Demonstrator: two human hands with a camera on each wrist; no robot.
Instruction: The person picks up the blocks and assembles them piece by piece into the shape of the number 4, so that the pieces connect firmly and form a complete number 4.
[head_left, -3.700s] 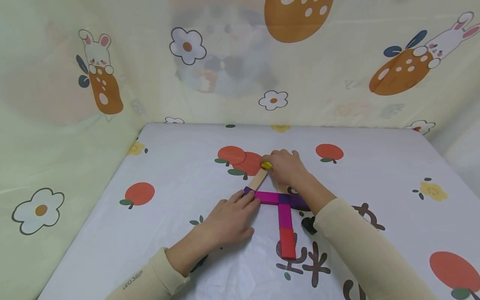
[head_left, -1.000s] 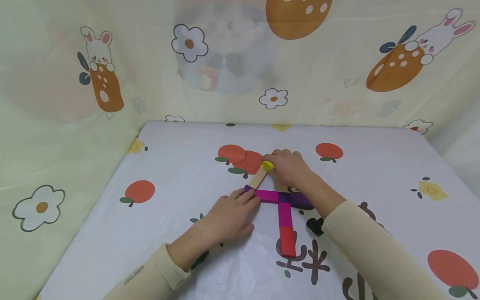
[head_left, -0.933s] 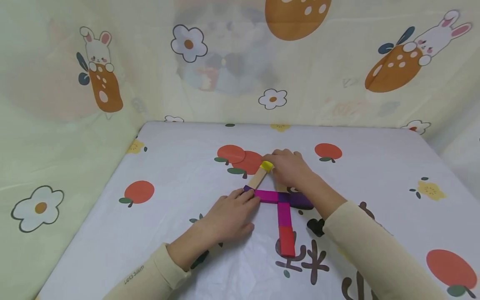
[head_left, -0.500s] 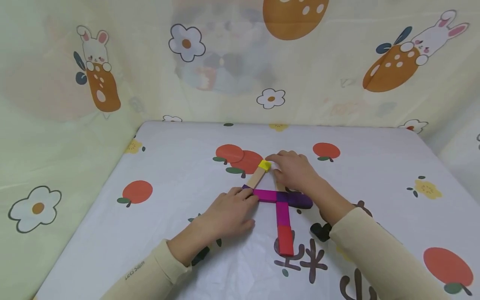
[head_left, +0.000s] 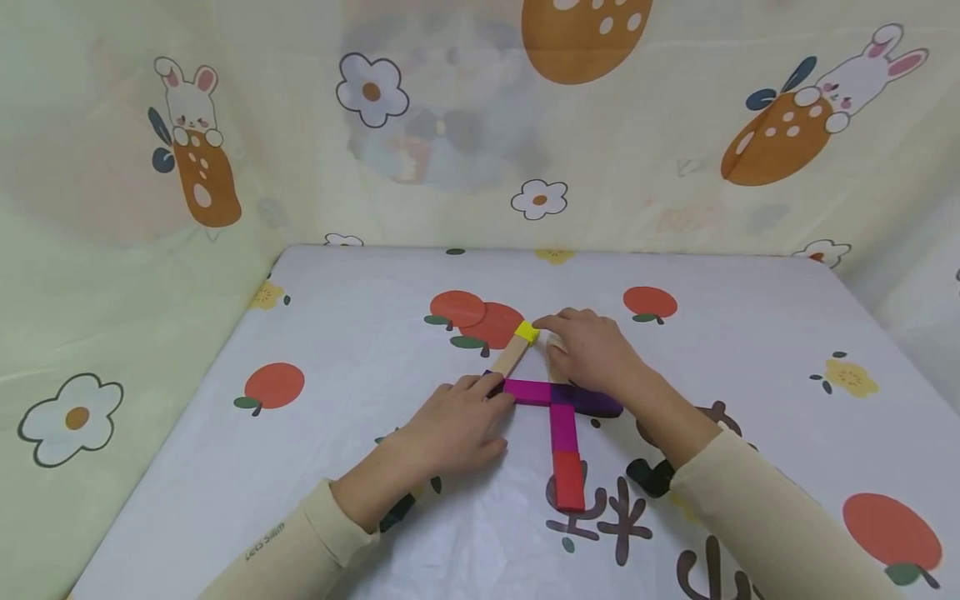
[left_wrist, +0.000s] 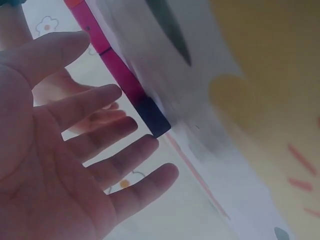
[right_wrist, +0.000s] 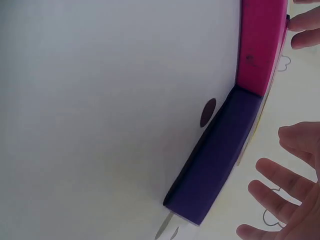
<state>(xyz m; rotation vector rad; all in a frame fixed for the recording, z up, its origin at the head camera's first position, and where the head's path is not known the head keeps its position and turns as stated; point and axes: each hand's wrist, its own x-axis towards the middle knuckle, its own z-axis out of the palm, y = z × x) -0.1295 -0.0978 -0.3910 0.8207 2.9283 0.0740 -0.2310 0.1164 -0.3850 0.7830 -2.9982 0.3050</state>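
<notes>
Flat coloured blocks lie joined in a figure on the table. A magenta block (head_left: 527, 392) meets a purple block (head_left: 562, 395), with another magenta block (head_left: 563, 428) and a red block (head_left: 569, 483) running toward the viewer. From the left end a bare wood block (head_left: 512, 357) slants up to a yellow block (head_left: 527, 332). My left hand (head_left: 457, 425) lies with extended fingers at the left end, by a dark purple block (left_wrist: 152, 117). The index fingertip of my right hand (head_left: 596, 350) is at the yellow block's edge; its thumb is beside another wood block (head_left: 557, 368).
The white tablecloth (head_left: 375, 333) has printed fruit and lettering. Behind and to the left rise pale cloth walls (head_left: 450, 217) with rabbit and flower prints. Dark objects show near both sleeves, one (head_left: 651, 477) on the right.
My right hand has loosened from the yellow block and shifted slightly right, so the block's top shows more fully. My left hand stays at the figure's left end.
</notes>
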